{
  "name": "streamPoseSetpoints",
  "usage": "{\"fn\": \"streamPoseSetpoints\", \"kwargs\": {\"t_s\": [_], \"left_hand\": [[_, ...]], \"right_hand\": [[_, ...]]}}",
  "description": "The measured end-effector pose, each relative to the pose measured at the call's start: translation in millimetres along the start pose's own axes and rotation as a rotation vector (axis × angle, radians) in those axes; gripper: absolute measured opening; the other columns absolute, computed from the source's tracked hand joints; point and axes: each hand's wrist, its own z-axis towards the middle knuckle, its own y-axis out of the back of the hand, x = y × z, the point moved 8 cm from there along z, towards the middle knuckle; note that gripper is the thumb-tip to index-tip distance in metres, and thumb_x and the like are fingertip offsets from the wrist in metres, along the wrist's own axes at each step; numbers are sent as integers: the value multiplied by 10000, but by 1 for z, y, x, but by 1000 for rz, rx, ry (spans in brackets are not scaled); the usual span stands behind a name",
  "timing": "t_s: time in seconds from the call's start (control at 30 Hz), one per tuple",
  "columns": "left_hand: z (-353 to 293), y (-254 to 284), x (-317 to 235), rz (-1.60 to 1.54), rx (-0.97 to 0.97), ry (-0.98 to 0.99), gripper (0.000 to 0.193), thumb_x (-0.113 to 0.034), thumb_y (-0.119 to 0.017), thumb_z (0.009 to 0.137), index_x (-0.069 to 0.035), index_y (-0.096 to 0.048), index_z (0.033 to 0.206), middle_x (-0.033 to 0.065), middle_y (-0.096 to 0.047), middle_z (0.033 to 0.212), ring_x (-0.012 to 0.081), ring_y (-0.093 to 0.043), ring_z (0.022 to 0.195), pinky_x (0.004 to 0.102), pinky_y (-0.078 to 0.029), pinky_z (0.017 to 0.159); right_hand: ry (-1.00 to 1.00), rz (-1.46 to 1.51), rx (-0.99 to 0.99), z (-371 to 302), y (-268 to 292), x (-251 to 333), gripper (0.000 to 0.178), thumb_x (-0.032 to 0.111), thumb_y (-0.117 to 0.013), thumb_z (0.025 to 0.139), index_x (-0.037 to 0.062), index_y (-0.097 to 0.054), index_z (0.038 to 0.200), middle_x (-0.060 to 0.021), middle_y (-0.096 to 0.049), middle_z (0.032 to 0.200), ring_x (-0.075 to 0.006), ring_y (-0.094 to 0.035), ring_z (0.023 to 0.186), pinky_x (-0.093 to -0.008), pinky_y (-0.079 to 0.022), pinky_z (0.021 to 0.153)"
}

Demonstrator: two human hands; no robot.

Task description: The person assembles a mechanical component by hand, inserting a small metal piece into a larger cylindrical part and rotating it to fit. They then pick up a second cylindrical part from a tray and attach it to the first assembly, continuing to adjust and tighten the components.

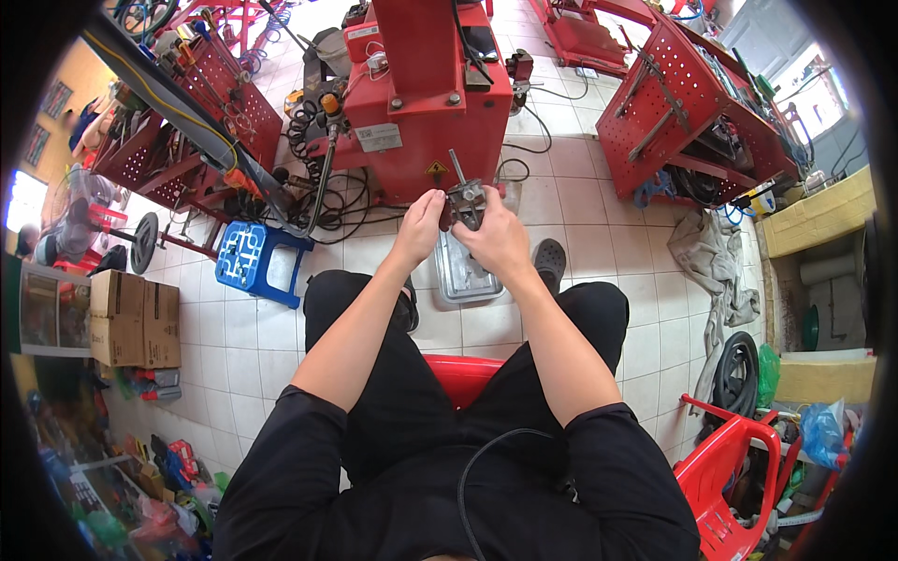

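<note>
In front of my knees, my left hand (420,224) and my right hand (497,236) are raised close together. Between them is a small grey metal machine part (468,198) with a thin rod standing up from it; its exact kind is too small to make out. My right fingers are wrapped round its right side and underside. The left fingers are pressed together against its left side, their tips partly hidden. Below the hands, a shallow clear plastic tray (475,292) rests on the tiled floor between my feet.
Ahead rises a red machine stand (426,140) with cables around its base. A blue plastic stool (245,263) is left of my knee. Red tool carts (687,117) flank the stand. Cardboard boxes (131,320) sit at the left, and a red chair (725,481) at the lower right.
</note>
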Motion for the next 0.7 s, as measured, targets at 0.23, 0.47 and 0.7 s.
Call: {"fn": "streamPoseSetpoints", "kwargs": {"t_s": [0.23, 0.47, 0.7], "left_hand": [[-1, 2, 1, 173, -46, -21, 290, -264, -389, 985, -13, -485, 876, 71, -487, 692, 168, -475, 653, 321, -408, 628], [-3, 2, -7, 253, -71, -83, 290, -273, -362, 988, -19, -469, 899, 99, -497, 704, 214, -488, 664, 350, -412, 655], [-2, 3, -4, 194, -75, -71, 263, -262, -377, 982, -26, -468, 908, 84, -480, 702, 187, -476, 667, 334, -405, 645]], "right_hand": [[-37, 18, 0, -3, -7, 1, 607, 303, -656, 705, 1, -451, 1190, -216, -653, 830, -383, -636, 816, -430, -497, 720], [-55, 34, 8, -4, -8, 4, 576, 304, -657, 715, -5, -456, 1157, -210, -653, 801, -382, -639, 788, -431, -495, 701], [-53, 54, -7, -5, -8, 6, 553, 307, -661, 721, -4, -454, 1129, -195, -654, 776, -375, -641, 767, -425, -495, 684]]}}
